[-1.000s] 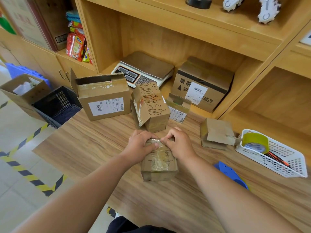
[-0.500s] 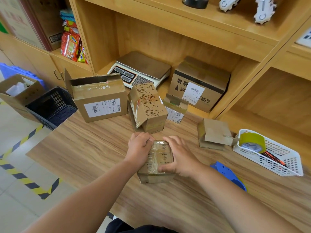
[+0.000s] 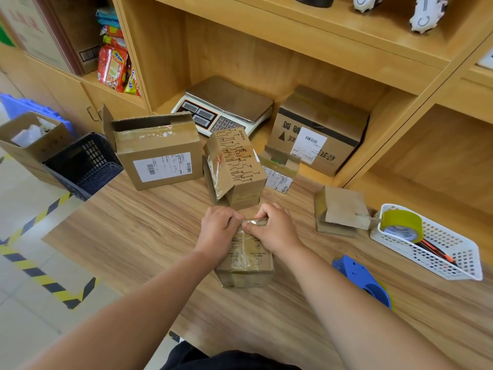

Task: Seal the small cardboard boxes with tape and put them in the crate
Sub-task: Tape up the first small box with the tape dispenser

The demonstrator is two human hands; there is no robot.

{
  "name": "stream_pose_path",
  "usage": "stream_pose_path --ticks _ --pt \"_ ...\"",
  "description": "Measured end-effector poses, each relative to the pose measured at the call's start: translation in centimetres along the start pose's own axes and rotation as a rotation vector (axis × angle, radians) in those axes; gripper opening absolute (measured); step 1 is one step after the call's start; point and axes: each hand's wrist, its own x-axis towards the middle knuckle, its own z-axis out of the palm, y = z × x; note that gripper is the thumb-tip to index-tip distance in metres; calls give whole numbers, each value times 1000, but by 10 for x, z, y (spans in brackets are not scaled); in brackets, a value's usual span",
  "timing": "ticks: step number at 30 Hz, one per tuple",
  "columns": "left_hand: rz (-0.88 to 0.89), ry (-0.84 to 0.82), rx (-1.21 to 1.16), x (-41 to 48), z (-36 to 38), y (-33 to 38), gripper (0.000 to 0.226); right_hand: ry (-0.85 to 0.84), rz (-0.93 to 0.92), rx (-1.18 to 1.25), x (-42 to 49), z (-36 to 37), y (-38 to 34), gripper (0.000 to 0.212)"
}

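As left hand (image 3: 219, 231) and right hand (image 3: 277, 232) pinch it, glossy-taped cardboard box (image 3: 246, 263).

Left hand (image 3: 219, 227) and right hand (image 3: 276, 228) grip the taped small box's (image 3: 244, 259) far edge on the table (image 3: 138, 236).

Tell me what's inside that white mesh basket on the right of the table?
The white basket holds a roll of yellow tape at its left end and thin orange-and-black sticks beside it. Whatever lies under the roll is covered.
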Motion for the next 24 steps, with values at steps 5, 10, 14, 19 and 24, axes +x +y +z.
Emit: stream_pose_path --ticks 5,10,14,19,24 --pt "-28 -49 -11 2 1 1 19 -3 145 284 1 6 0 36" --pt "-33 -90 -19 4 1 0 21 -1 214 462 0 15 0 18" --pt "-34 -103 -16 4 2 -2 22 -14 216 445 0 16 4 22" --pt "16 -75 -30 8 5 -12 25 -27 89 259 -5 4 5 22" --pt "46 -47 -19 7 4 -12 27 -73 -110 -162 -13 -6 7 27"
